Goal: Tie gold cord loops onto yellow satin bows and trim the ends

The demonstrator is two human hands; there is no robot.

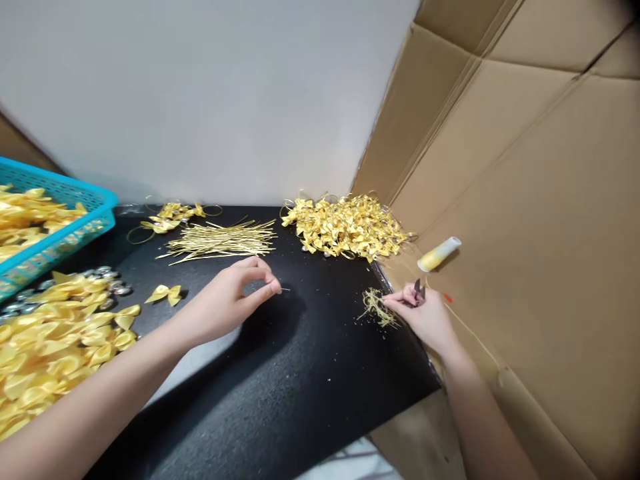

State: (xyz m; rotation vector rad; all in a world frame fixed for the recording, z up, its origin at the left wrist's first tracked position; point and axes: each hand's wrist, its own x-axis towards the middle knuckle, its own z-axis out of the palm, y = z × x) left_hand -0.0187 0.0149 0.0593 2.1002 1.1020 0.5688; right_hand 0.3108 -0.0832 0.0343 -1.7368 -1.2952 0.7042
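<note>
My left hand [240, 293] is raised over the middle of the black table, its thumb and forefinger pinched together. A short thin strand [285, 289] pokes out from those fingertips. At the table's right edge my right hand [423, 317] is closed around a small pair of snips [419, 289], whose dark blades point up and away. Its fingertips touch or nearly touch a small heap of gold cord clippings [379, 308]. Straight gold cords [223, 240] lie in a bundle beyond my left hand. A single yellow bow [167, 293] rests to its left.
Finished-looking yellow bows with loops [350, 227] are heaped at the back right. Loose yellow bows [55, 347] and silver beads [107, 283] cover the left side. A blue basket [100, 200] holds more bows. A thread spool [439, 254] sits by the cardboard wall [540, 200].
</note>
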